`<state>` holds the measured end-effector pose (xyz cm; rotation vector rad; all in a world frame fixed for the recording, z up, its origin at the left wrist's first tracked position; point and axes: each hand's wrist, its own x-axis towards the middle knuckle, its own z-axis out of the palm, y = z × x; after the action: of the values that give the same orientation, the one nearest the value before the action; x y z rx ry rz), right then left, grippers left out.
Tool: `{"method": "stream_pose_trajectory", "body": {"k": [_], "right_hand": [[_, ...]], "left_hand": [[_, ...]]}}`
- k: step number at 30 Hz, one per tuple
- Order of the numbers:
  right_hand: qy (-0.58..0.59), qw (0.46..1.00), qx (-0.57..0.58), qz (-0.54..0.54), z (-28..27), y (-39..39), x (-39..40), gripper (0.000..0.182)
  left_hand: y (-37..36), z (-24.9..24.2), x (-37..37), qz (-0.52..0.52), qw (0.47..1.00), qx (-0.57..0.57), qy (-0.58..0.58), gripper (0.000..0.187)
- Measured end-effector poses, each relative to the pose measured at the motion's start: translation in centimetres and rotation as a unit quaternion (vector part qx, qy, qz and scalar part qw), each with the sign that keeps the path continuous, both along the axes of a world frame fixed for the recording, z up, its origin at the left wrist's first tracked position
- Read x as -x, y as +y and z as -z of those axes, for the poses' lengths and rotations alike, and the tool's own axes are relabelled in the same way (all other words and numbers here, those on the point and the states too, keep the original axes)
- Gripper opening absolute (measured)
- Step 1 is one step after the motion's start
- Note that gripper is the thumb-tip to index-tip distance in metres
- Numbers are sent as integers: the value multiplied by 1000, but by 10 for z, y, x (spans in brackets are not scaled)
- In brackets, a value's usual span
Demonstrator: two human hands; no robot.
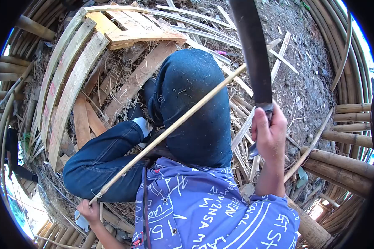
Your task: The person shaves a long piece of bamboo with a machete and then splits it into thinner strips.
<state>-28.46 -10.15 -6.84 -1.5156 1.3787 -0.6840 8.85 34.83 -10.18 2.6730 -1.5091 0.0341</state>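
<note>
A long thin bamboo strip [170, 129] runs diagonally across my lap, from the lower left to the upper right. My left hand [88, 209] is closed round its lower end, beside my bent knee. My right hand [270, 129] grips the handle of a large dark-bladed knife [257, 54], held upright at the right of my raised knee. The blade stands near the strip's upper end; whether they touch I cannot tell. A pale cloth or glove [81, 220] shows by my left hand.
Curved wooden slats [77, 89] and a wooden frame [133, 35] lie at the upper left. Shavings and split strips cover the ground round my legs. Stacked bamboo poles [340, 164] are at the right edge.
</note>
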Motion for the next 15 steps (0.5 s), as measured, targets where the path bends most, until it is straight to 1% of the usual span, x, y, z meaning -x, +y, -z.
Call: {"method": "stream_pose_trajectory", "body": {"k": [3, 5, 7, 10, 12, 14, 15], "right_hand": [[5, 1000, 0, 6, 9, 8, -7, 25], [23, 1000, -4, 10, 11, 13, -13, 26], [28, 1000, -6, 1, 13, 16, -14, 28], [-9, 1000, -22, -6, 15, 20, -17, 28], [-4, 1000, -23, -12, 14, 24, -19, 29], [14, 995, 11, -98, 11, 29, -20, 30], [12, 995, -1, -96, 13, 34, -19, 30]], "left_hand": [[-4, -3, 2, -5, 1000, 8, 14, 39], [-12, -4, 3, -4, 999, 27, 25, 42], [-13, -5, 5, -7, 1000, 21, 21, 41], [-14, -6, 6, -13, 999, 22, 26, 40], [-16, -7, 5, -15, 999, 24, 35, 39], [-18, -8, 6, -4, 999, 25, 27, 37], [-16, -8, 5, -3, 999, 23, 25, 37]]}}
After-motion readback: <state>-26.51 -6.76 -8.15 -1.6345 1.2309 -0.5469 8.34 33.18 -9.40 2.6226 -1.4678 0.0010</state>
